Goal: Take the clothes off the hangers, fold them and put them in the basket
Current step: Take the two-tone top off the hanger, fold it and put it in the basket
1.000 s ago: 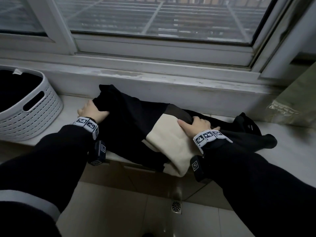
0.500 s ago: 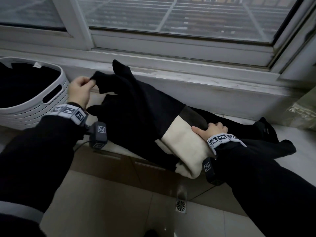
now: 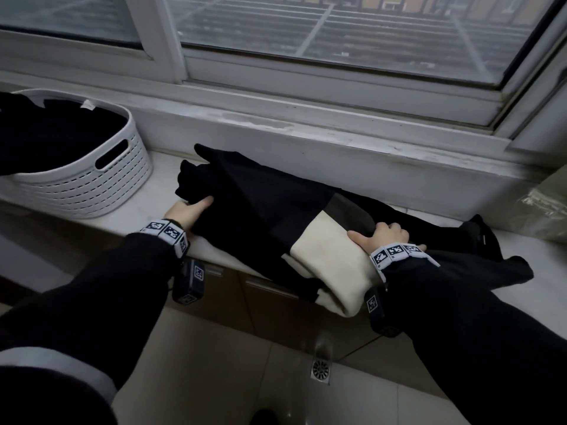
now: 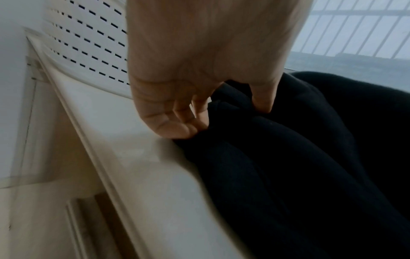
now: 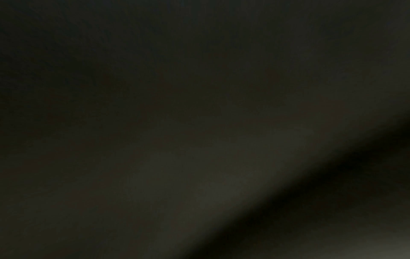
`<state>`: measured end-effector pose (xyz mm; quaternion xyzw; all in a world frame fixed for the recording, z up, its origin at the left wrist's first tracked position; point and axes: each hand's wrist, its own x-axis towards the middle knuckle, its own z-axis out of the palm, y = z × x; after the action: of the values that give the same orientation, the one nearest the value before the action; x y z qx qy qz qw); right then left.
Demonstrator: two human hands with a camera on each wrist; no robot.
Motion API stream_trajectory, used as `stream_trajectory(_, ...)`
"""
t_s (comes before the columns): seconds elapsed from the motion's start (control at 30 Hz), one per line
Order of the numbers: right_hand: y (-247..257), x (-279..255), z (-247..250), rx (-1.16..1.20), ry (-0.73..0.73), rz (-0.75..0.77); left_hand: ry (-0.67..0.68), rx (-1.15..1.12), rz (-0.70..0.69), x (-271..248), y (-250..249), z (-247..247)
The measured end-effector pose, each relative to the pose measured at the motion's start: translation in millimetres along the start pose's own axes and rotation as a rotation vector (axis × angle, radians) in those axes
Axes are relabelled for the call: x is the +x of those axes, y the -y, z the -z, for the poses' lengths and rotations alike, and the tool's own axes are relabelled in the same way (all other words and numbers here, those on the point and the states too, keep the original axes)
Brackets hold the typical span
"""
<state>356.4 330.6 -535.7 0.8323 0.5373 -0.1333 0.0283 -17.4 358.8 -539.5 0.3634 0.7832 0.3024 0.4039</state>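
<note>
A black garment with a cream panel (image 3: 322, 256) lies partly folded along the white sill (image 3: 153, 216). My left hand (image 3: 187, 210) grips the garment's black left end (image 4: 277, 157) between thumb and curled fingers, low on the sill. My right hand (image 3: 380, 234) rests on the fold at the top of the cream panel, fingers curled into the cloth. The white perforated basket (image 3: 92, 182) stands at the left with dark clothes inside. The right wrist view is dark and shows nothing clear.
The window frame (image 3: 306, 96) and its ledge run behind the sill. More black cloth (image 3: 491, 265) lies to the right of my right hand. A greenish bag (image 3: 546, 207) sits at the far right. Below are a tiled floor and a drain (image 3: 320, 368).
My left hand had lifted the black end up towards the basket; it has now brought it back down onto the sill. My right hand has stayed on the cream panel.
</note>
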Motion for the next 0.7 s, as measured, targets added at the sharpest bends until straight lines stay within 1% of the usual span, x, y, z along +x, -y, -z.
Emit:
stream_trajectory(0.03, -1.8, 0.5, -0.6, -0.007, 0.015, 0.007, -0.022, -0.012, 0.008, 2.0, -2.4, -2.3)
stream_trajectory(0.07, -3.7, 2.8, -2.4, -0.009, 0.031, 0.019, -0.028, 0.028, 0.009, 0.5, -6.4, -6.8)
stream_trajectory(0.1, -5.8, 5.0, -4.6, -0.002, 0.052, 0.031, -0.034, 0.114, 0.000, -2.1, -10.0, -12.1)
stream_trajectory(0.13, -7.7, 7.2, -5.5, 0.014, 0.067, 0.045, -0.061, 0.199, -0.038, -4.3, -13.7, -17.4)
stream_trajectory(0.17, -9.2, 9.9, -6.3, 0.043, 0.081, 0.055, -0.103, 0.229, -0.083, -4.2, -17.6, -20.1)
stream_trajectory(0.2, -10.6, 11.9, -5.9, 0.076, 0.095, 0.063, -0.143, 0.192, -0.135, -7.2, -24.1, -19.9)
stream_trajectory(0.23, -10.9, 13.0, -4.3, 0.108, 0.109, 0.068, -0.171, 0.088, -0.171, -7.4, -31.3, -16.1)
stream_trajectory(0.3, -11.3, 16.2, -0.9, 0.170, 0.120, 0.086, -0.193, -0.263, -0.272, -8.9, -46.8, 0.4)
stream_trajectory(0.33, -11.8, 17.5, 1.6, 0.198, 0.124, 0.093, -0.175, -0.438, -0.280, -13.0, -53.2, 10.3)
stream_trajectory(0.37, -12.3, 18.3, 4.2, 0.223, 0.130, 0.094, -0.170, -0.544, -0.266, -15.4, -54.4, 17.3)
stream_trajectory(0.4, -13.5, 19.6, 5.3, 0.238, 0.134, 0.098, -0.151, -0.558, -0.220, -17.4, -49.6, 23.7)
stream_trajectory(0.43, -15.1, 20.1, 5.2, 0.236, 0.134, 0.103, -0.142, -0.505, -0.146, -18.2, -39.5, 25.6)
stream_trajectory(0.47, -16.1, 19.8, 4.8, 0.225, 0.127, 0.107, -0.116, -0.367, -0.068, -20.4, -26.2, 25.8)
stream_trajectory(0.5, -16.5, 19.0, 1.8, 0.209, 0.123, 0.112, -0.063, -0.176, 0.010, -15.1, -7.6, 24.5)
stream_trajectory(0.53, -16.9, 17.4, -1.5, 0.180, 0.123, 0.115, -0.029, 0.024, 0.055, -9.8, 8.4, 21.6)
stream_trajectory(0.57, -16.3, 15.2, -4.7, 0.146, 0.122, 0.105, -0.040, 0.182, 0.072, -9.7, 17.4, 17.7)
stream_trajectory(0.6, -13.7, 12.3, -7.5, 0.118, 0.099, 0.088, -0.092, 0.245, 0.069, -11.0, 18.9, 13.2)
stream_trajectory(0.63, -8.7, 8.8, -7.2, 0.104, 0.056, 0.060, -0.157, 0.220, 0.070, -12.4, 16.0, 9.3)
stream_trajectory(0.7, 5.9, 0.3, -1.6, 0.142, -0.057, 0.016, -0.209, 0.025, 0.112, -12.2, 7.8, 2.7)
